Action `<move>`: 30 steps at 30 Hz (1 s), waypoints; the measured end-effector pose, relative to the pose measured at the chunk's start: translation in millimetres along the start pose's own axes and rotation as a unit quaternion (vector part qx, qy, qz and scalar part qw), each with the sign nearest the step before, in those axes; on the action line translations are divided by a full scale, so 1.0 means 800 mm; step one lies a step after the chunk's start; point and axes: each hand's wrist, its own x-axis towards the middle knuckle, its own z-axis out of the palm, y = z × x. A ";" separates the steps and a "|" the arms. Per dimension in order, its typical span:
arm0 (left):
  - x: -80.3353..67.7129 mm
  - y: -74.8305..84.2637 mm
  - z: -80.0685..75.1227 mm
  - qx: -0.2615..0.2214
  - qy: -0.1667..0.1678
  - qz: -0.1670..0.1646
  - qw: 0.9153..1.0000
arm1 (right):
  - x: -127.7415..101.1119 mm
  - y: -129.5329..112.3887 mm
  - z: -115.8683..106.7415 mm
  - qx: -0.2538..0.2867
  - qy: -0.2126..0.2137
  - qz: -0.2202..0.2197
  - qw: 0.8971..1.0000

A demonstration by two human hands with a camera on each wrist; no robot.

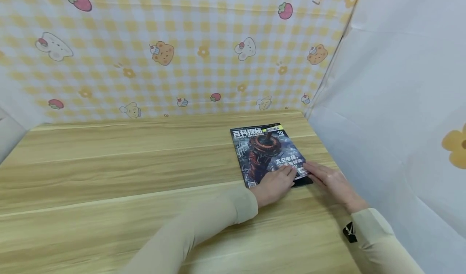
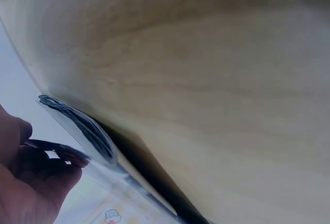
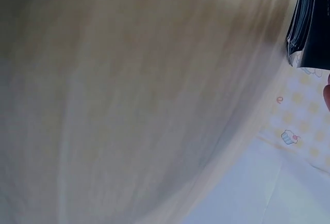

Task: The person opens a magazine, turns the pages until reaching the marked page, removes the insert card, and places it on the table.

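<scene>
A magazine (image 1: pixel 267 148) with a dark cover lies at the right side of the wooden table. My left hand (image 1: pixel 274 185) is at its lower edge. In the left wrist view that hand pinches the edge of the cover (image 2: pixel 62 152), raised off the pages (image 2: pixel 85 128). Below the cover's lower right corner a black page (image 1: pixel 303 181) shows. My right hand (image 1: pixel 333 183) is at the right edge by this corner, fingers fairly straight, fingertips touching it. Only a fingertip (image 3: pixel 327 94) of it enters the right wrist view, beside a dark sheet (image 3: pixel 317 38).
The wooden table (image 1: pixel 109 177) extends far to the left. A yellow checked cloth (image 1: pixel 196 75) hangs behind it, and a white sheet (image 1: pixel 382 116) stands close along the right side. Near my right sleeve lies a small black tag (image 1: pixel 350 232).
</scene>
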 end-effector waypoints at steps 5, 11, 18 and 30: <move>-0.001 -0.005 0.001 -0.048 -0.004 0.001 0.999 | -0.002 -0.001 -0.002 0.032 0.027 0.115 0.993; -0.008 -0.016 0.003 -0.143 0.017 0.025 0.989 | -0.002 -0.005 -0.002 0.039 -0.027 0.117 0.992; -0.019 -0.022 0.003 -0.160 0.031 0.038 0.986 | 0.003 -0.013 0.011 0.049 -0.162 0.013 0.986; -0.053 -0.068 -0.021 0.059 0.131 -0.074 0.987 | 0.010 -0.012 0.013 0.071 -0.219 0.047 0.972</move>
